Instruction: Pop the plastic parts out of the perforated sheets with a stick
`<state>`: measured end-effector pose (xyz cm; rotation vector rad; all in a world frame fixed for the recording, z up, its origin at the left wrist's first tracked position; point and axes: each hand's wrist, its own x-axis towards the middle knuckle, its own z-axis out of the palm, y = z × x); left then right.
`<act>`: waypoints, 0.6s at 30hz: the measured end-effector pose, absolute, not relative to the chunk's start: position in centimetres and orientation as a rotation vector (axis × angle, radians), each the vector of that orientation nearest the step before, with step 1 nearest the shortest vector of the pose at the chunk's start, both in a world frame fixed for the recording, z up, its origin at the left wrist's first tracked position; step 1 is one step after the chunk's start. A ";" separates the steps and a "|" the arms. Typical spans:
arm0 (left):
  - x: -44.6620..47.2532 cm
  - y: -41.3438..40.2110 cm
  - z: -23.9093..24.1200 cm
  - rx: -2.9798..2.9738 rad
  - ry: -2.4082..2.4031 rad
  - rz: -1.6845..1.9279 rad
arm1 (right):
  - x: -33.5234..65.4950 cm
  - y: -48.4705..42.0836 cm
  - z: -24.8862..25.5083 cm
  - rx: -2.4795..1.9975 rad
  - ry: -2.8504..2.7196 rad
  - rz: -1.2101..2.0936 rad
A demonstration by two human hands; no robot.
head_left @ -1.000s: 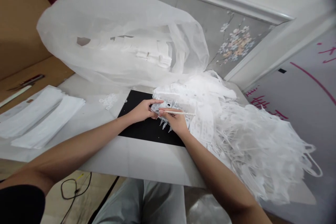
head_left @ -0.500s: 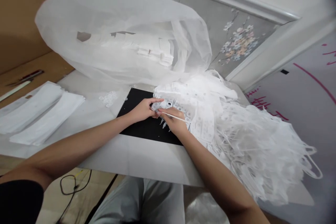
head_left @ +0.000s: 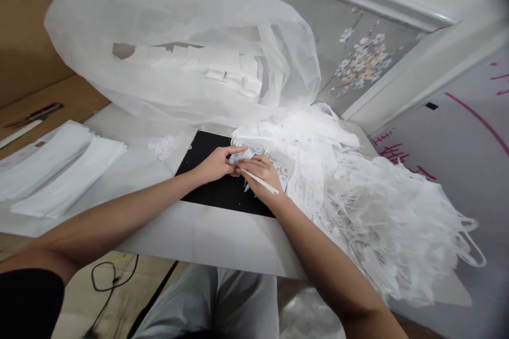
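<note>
While hand (head_left: 263, 176) grips stick (head_left: 260, 181), red handwriting (head_left: 395, 154) shows.

Pale table (head_left: 222, 235) holds black board (head_left: 218, 193), white strips (head_left: 73, 176) — and tangled heap (head_left: 393, 222).

You wear a plain black sleeve (head_left: 34, 302), its hem curved, in the lower left corner of the frame. It stops short, so your left forearm (head_left: 131, 217) is bare all the way to your left hand (head_left: 217, 164). Toward the lower right, your right forearm (head_left: 330, 254) and right hand (head_left: 262, 176) are bare too. At the bottom centre, your trousers (head_left: 246, 302) are pale grey, with soft creases in the cloth.
</note>
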<state>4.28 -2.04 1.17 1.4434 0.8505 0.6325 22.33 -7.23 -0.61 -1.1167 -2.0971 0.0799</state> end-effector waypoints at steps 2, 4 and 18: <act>4.3 -2.0 1.1 1.458 0.850 0.623 | 22.3 -7.1 -0.7 -1.119 -2.097 0.099; 4.3 -2.0 1.2 1.460 0.838 0.629 | 22.3 -7.0 -0.8 -1.123 -2.084 0.115; 3.8 -2.0 1.4 1.995 0.899 0.770 | 22.9 -7.0 0.0 -1.283 -1.897 0.344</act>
